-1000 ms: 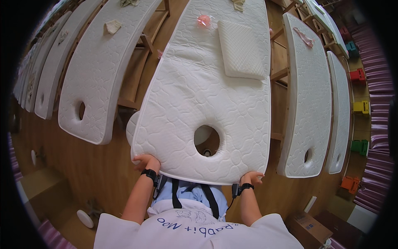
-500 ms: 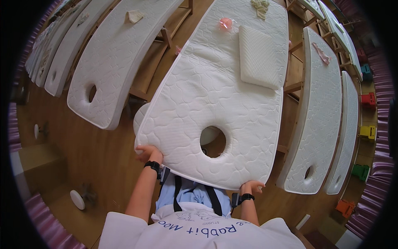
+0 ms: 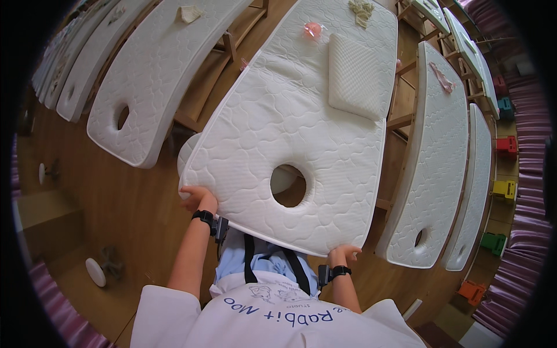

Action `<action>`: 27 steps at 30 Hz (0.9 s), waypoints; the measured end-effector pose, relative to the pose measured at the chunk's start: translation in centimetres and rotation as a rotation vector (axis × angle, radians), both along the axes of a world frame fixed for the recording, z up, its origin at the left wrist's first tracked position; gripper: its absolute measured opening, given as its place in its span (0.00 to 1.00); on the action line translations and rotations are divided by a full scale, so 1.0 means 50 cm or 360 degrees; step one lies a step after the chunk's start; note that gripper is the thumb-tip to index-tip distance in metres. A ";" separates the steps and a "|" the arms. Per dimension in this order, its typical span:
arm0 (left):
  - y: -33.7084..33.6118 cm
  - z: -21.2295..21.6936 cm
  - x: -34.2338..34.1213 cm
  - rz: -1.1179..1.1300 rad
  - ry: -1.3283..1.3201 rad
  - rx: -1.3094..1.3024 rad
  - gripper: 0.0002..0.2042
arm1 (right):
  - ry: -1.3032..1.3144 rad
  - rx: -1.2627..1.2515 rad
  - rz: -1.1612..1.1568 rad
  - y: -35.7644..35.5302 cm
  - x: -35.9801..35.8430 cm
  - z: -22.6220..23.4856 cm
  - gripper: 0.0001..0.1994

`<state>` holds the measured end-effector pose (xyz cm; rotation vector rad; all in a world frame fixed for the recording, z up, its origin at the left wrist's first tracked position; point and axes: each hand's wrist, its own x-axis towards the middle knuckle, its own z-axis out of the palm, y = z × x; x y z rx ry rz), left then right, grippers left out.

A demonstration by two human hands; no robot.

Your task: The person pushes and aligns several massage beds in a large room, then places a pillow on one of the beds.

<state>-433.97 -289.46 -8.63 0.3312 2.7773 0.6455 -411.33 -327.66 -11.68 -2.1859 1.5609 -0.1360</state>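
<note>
A white quilted massage-table mattress (image 3: 243,145) with a round face hole stretches away in front of me. My left hand (image 3: 199,198) is closed around its near left corner. At the near right corner my right hand (image 3: 343,254) grips the edge, its fingers partly hidden beneath. On the mattress lie a white textured pillow (image 3: 355,75), a coral-coloured bundle in clear wrap (image 3: 312,29) and a crumpled cream cloth (image 3: 361,13). Through the hole, part of a round white surface and the floor show.
Further massage beds stand on the left (image 3: 139,81) and the right (image 3: 432,156), on wooden frames. A round white stool (image 3: 96,272) is at lower left. Coloured plastic step stools (image 3: 503,189) line the right side, by purple curtains (image 3: 531,174). A pink cloth (image 3: 444,78) lies on the right bed.
The whole view has shifted, so the beds and my hands sit slightly higher and further left. Both hands keep hold of the mattress corners. More of the round white surface shows through the hole.
</note>
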 end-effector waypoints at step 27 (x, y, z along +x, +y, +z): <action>0.144 0.034 -0.017 -0.0519 -0.2621 -0.0148 0.24 | -0.0252 0.2311 0.0521 -0.175 0.100 -0.039 0.27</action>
